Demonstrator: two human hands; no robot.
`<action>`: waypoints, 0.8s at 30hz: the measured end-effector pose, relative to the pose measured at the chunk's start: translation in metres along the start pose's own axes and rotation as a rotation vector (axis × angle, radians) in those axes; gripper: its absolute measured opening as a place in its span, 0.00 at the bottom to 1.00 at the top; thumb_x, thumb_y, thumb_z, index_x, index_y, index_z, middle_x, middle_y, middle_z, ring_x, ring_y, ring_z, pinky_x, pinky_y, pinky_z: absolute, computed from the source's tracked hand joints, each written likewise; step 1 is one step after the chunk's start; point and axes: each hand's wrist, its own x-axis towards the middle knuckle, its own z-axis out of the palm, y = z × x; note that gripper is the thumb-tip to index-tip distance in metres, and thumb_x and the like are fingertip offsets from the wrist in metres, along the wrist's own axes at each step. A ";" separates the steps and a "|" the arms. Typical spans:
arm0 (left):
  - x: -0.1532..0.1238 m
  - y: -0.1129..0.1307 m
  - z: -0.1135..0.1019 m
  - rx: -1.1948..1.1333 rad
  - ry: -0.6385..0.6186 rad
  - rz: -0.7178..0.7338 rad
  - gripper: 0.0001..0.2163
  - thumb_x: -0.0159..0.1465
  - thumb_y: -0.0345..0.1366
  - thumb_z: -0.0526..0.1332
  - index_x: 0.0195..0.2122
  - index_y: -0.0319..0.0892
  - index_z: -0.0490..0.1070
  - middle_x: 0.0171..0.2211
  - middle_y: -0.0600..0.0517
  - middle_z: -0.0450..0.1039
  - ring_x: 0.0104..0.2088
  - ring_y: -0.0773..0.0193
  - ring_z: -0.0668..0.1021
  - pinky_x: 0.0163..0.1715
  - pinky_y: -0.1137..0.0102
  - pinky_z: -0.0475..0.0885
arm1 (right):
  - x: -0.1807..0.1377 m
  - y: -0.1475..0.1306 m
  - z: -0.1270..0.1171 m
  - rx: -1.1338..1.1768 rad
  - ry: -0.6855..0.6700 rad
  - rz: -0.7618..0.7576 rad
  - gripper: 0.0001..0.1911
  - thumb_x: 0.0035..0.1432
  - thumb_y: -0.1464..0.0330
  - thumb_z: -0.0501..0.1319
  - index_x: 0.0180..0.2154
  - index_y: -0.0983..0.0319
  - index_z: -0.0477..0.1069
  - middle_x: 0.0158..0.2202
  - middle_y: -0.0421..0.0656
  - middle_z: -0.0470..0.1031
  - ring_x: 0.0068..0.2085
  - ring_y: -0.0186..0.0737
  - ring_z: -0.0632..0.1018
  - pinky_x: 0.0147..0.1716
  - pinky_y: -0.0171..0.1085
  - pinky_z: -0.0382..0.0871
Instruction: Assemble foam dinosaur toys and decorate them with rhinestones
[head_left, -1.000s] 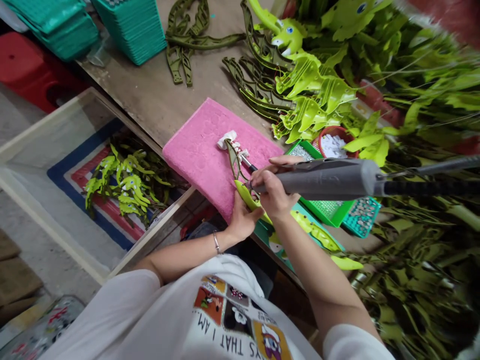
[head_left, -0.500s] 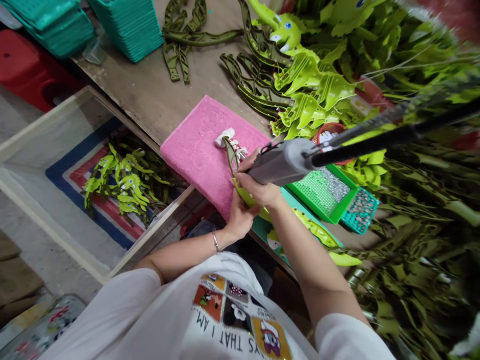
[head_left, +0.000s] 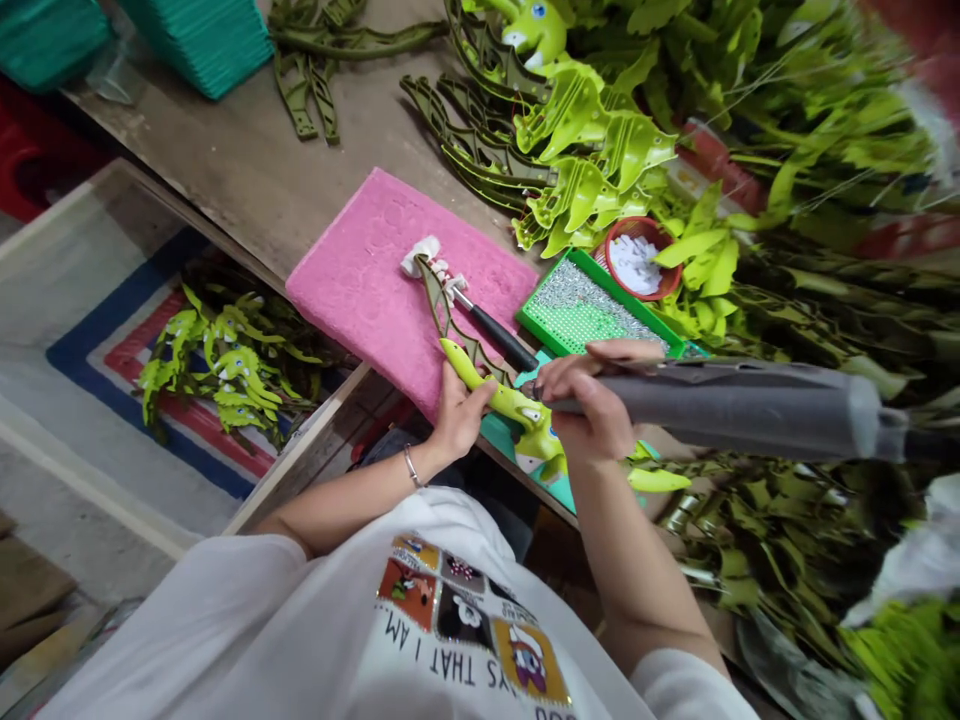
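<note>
My left hand [head_left: 459,408] is closed around the long horn of a lime-green toy dinosaur [head_left: 536,440] with a blue eye. From that toy an olive-green ribbed strip [head_left: 442,305] runs up over the pink pad [head_left: 352,250]. Closed around the front end of a grey electric screwdriver [head_left: 720,405], my right hand [head_left: 592,400] is just right of the toy. The screwdriver's tip is close to the toy's horn; contact cannot be made out. On the pad's right side lies a black-handled tool [head_left: 499,335] with a white-wrapped head, partly behind the strip.
A green tray of small screws [head_left: 577,300] and a red basket of white pieces [head_left: 637,262] stand beyond my right hand. Lime-green toy parts [head_left: 600,130] and olive strips [head_left: 810,480] are heaped rightward. A crate [head_left: 300,505] with toys stands left, teal baskets [head_left: 202,45] behind.
My right hand and the screwdriver have moved right, away from my left hand, and the screwdriver is now more level. The toy's head and the black handle have come into sight. The view has shifted.
</note>
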 end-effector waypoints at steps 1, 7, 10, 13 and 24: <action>0.001 -0.001 -0.001 -0.002 0.003 0.002 0.25 0.53 0.43 0.73 0.42 0.47 0.57 0.34 0.59 0.64 0.28 0.72 0.72 0.28 0.75 0.72 | -0.005 0.001 -0.003 -0.007 0.004 0.008 0.16 0.56 0.56 0.63 0.24 0.57 0.66 0.17 0.35 0.64 0.20 0.38 0.69 0.26 0.43 0.70; 0.003 -0.005 -0.003 0.041 -0.003 0.051 0.27 0.54 0.42 0.73 0.46 0.48 0.56 0.36 0.58 0.66 0.29 0.73 0.72 0.29 0.77 0.70 | -0.016 0.015 -0.001 0.017 0.039 0.015 0.12 0.55 0.56 0.65 0.33 0.56 0.67 0.18 0.33 0.67 0.20 0.39 0.71 0.27 0.43 0.70; 0.003 -0.002 -0.002 0.057 -0.009 0.045 0.27 0.54 0.42 0.73 0.46 0.48 0.57 0.36 0.58 0.66 0.30 0.73 0.73 0.30 0.76 0.71 | -0.015 0.016 0.001 0.087 0.030 -0.033 0.10 0.56 0.63 0.65 0.40 0.53 0.68 0.20 0.32 0.70 0.19 0.39 0.71 0.25 0.43 0.70; 0.002 0.000 -0.001 0.050 -0.007 0.037 0.26 0.54 0.43 0.73 0.45 0.48 0.57 0.34 0.60 0.65 0.28 0.73 0.72 0.28 0.77 0.70 | -0.014 0.015 0.000 0.061 -0.032 -0.046 0.10 0.58 0.65 0.64 0.41 0.51 0.67 0.20 0.32 0.71 0.20 0.39 0.72 0.25 0.43 0.70; 0.001 0.001 0.001 0.088 0.015 0.084 0.24 0.54 0.45 0.74 0.40 0.47 0.58 0.32 0.59 0.63 0.28 0.72 0.69 0.28 0.75 0.67 | -0.006 0.032 -0.009 -0.003 -0.217 0.133 0.15 0.47 0.60 0.71 0.32 0.55 0.67 0.23 0.34 0.69 0.24 0.37 0.73 0.25 0.42 0.71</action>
